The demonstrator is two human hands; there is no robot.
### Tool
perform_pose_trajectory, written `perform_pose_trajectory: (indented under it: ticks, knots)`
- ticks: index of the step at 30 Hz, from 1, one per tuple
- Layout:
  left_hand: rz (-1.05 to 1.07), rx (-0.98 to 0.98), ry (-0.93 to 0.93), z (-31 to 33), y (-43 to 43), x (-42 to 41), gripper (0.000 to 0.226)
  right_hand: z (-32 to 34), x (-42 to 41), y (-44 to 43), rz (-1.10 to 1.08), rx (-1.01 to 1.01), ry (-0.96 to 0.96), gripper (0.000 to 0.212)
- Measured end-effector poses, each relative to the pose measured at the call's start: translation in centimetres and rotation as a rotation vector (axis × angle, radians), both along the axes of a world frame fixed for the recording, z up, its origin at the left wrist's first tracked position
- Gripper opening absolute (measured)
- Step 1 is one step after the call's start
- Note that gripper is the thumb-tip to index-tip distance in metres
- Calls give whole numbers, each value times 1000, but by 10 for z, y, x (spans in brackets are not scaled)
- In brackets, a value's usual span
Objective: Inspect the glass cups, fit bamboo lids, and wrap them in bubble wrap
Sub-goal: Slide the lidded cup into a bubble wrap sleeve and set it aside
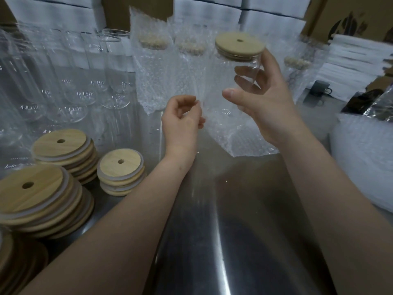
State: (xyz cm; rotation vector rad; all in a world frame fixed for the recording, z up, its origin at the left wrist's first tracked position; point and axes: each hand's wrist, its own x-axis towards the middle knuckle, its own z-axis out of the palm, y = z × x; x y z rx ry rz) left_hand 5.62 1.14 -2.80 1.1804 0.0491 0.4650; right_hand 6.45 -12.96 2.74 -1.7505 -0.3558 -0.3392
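Observation:
My right hand (261, 96) grips a clear glass cup (231, 81) just below its fitted bamboo lid (239, 46), holding it above the steel table. The cup's lower part sits inside a bubble wrap bag (238, 137) that hangs down to the table. My left hand (182, 118) pinches the bag's left edge. Stacks of bamboo lids (121, 167) with centre holes lie at the left. Several bare glass cups (70, 81) stand in rows at the back left.
Wrapped cups (153, 67) stand behind the held one. A steel table (234, 231) runs down the middle. A pile of bubble wrap (361, 158) lies at the right, with white foam sheets (357, 60) behind. Cardboard boxes (348, 15) line the back.

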Motion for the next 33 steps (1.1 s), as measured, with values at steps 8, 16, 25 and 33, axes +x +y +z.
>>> perform_pose_trajectory:
  ticks: [8, 16, 25, 33]
  knots:
    - [-38, 319, 2, -5, -1, 0, 66, -6, 2, 2, -163, 84, 7, 88]
    - [-1, 1072, 133, -20, -12, 5, 113, -8, 1, 8, -273, 115, 3, 81]
    - [113, 811, -96, -21, -12, 4, 98, -7, -6, 16, -276, 66, -133, 80]
    - [104, 648, -189, -16, -14, 0, 102, -8, -9, 21, -259, -37, -178, 80]
